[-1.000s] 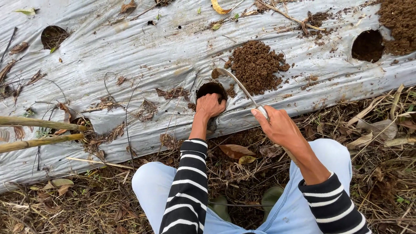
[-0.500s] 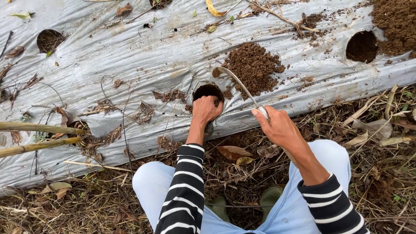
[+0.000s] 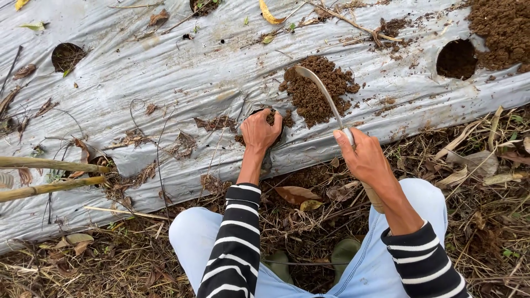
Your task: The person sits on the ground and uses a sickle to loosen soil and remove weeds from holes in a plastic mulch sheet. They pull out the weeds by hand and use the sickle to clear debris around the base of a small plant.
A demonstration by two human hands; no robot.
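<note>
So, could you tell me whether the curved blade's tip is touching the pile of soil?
Touching: the head view shows the curved blade's tip resting on the soil pile.

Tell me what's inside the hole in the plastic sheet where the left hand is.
The left hand reaches into the hole in the silver plastic sheet. Some brown soil shows at its rim; the fingertips and the bottom are hidden by the hand.

Left arm extended forward, striped sleeve to mid-forearm, wrist straight. Left hand [image 3: 259,132] palm down, fingers curled downward, tips out of sight. Right arm angled in from lower right, sleeve pushed up forearm. Right hand [image 3: 364,157] in closed fist grip, knuckles up, thumb wrapped on near side. Hands near each other, not touching. Knees bent, squatting.
</note>
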